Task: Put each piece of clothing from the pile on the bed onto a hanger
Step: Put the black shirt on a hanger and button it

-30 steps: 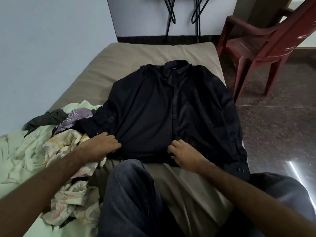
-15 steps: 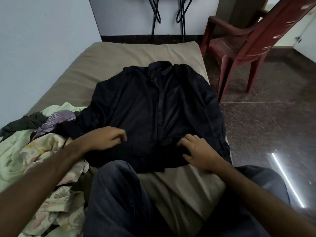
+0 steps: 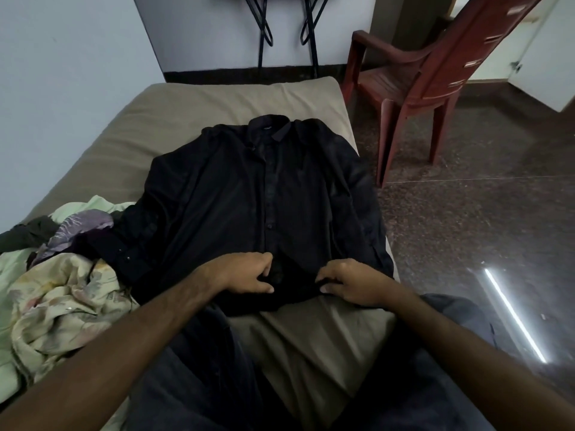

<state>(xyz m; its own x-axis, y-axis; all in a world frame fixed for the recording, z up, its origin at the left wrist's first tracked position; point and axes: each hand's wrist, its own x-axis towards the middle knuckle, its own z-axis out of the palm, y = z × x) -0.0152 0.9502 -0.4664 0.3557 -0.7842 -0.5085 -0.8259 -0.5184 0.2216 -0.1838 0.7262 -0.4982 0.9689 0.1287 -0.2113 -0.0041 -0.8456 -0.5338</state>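
A black button-up shirt (image 3: 249, 197) lies spread face up on the tan bed (image 3: 217, 104), collar at the far end. My left hand (image 3: 245, 273) and my right hand (image 3: 348, 279) sit close together on its near hem by the button line. Both pinch the dark cloth with curled fingers. A pile of clothes (image 3: 62, 275), pale floral, green and purple, lies at the left of the bed. Black wire hangers (image 3: 264, 29) hang on the far wall.
A dark red plastic chair (image 3: 420, 79) stands on the speckled floor to the right of the bed. A pale wall runs along the bed's left side. My legs in dark trousers (image 3: 193, 368) lie across the near end of the mattress.
Both hands have moved inward along the shirt's hem, from its outer parts toward the button line, and now pinch the cloth. The camera view has shifted slightly.
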